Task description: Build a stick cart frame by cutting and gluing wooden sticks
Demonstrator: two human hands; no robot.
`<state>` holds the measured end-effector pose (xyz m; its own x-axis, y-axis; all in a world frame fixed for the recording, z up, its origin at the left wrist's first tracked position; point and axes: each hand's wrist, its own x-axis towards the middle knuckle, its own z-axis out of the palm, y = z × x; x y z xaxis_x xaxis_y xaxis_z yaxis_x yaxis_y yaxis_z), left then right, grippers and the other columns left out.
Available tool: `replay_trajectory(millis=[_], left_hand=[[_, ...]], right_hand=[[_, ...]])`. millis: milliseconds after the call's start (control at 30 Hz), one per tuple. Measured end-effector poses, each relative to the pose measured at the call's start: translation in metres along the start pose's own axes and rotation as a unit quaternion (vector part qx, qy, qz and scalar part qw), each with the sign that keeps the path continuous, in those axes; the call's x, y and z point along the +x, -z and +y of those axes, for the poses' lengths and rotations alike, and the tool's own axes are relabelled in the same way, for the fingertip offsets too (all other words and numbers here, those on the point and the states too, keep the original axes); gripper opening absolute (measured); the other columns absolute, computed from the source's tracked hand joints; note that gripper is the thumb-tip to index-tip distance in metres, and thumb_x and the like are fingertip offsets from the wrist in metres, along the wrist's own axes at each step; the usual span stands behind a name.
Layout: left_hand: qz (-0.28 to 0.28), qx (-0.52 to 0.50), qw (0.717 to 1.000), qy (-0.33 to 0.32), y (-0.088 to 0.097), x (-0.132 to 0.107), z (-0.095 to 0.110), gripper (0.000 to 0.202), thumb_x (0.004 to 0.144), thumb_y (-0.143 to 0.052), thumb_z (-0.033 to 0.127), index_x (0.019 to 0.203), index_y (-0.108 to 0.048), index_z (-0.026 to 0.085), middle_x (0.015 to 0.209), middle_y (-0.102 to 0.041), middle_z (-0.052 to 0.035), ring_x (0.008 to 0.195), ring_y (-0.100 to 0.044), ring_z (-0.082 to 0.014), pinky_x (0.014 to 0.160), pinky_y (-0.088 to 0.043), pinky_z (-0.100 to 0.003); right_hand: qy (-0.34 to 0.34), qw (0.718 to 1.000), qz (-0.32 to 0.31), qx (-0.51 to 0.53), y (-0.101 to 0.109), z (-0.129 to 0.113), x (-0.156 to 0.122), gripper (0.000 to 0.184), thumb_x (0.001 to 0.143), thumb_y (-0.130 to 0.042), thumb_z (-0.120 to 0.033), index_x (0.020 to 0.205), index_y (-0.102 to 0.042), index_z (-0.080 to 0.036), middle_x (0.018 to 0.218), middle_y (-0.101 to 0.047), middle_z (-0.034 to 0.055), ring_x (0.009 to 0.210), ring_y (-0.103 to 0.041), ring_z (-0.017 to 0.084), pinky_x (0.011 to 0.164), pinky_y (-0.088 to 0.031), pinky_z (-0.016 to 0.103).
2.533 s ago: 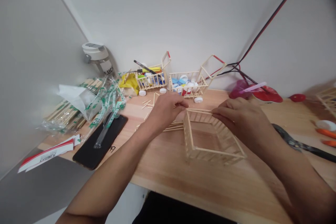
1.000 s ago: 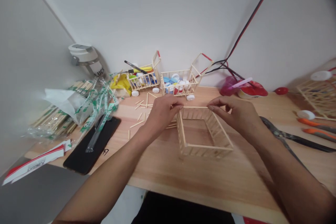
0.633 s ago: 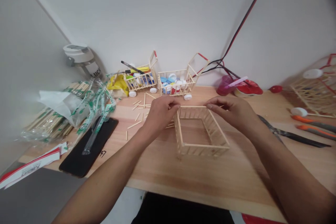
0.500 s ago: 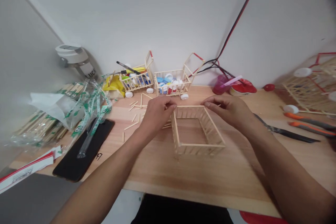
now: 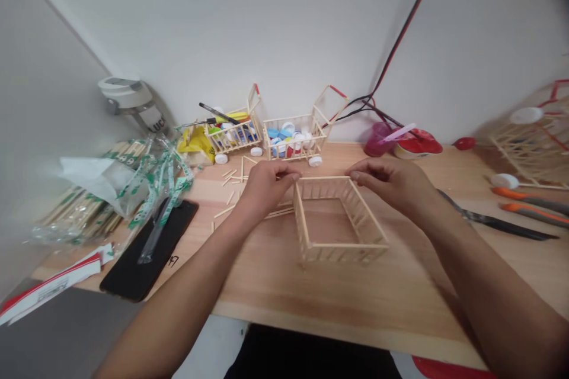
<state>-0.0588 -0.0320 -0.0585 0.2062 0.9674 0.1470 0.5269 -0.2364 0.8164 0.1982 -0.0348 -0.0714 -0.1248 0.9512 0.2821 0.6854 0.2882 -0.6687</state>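
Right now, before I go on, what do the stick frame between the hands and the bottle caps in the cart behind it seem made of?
The frame looks like bare pale wood: thin craft sticks, matte and unpainted, with a visible light grain. The bottle caps look like moulded plastic, smooth and brightly coloured with a slight sheen, though they are too small here to be sure.

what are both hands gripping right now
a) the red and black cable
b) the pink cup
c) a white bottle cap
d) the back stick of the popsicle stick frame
d, the left hand and right hand have their fingertips at the two ends of the back stick of the popsicle stick frame.
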Motion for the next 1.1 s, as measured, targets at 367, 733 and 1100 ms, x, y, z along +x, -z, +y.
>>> replay_trajectory(millis=[367,733,1100], left_hand=[[-0.056,-0.121,0.989,0.066,0.007,0.002,0.001,0.019,0.088,-0.058,0.007,0.091,-0.077,0.009,0.075,-0.070,-0.0023,0.059,-0.060,-0.0052,0.062,-0.051,-0.019],[-0.040,-0.034,0.998,0.018,0.007,0.001,-0.004,0.012,0.081,-0.069,0.015,0.089,-0.078,0.015,0.082,-0.076,-0.0035,0.069,-0.063,-0.0101,0.068,-0.048,-0.024],[-0.051,-0.014,0.998,0.037,0.012,0.001,-0.003,0.008,0.080,-0.070,0.018,0.080,-0.077,0.015,0.069,-0.071,-0.0005,0.059,-0.055,-0.0092,0.061,-0.041,-0.023]], right_hand=[[-0.037,0.999,-0.005,-0.002,0.001,-0.011,-0.002,0.031,0.076,-0.062,-0.047,0.083,-0.077,-0.021,0.087,-0.077,0.0070,0.072,-0.064,0.020,0.067,-0.046,0.033],[-0.012,1.000,0.011,-0.007,-0.001,-0.010,-0.002,0.030,0.076,-0.064,-0.049,0.079,-0.078,-0.023,0.079,-0.075,0.0051,0.068,-0.061,0.018,0.062,-0.045,0.030],[-0.009,1.000,-0.002,0.028,-0.007,0.001,-0.001,0.028,0.080,-0.066,-0.048,0.081,-0.077,-0.023,0.080,-0.074,0.0038,0.068,-0.060,0.017,0.064,-0.045,0.030]])
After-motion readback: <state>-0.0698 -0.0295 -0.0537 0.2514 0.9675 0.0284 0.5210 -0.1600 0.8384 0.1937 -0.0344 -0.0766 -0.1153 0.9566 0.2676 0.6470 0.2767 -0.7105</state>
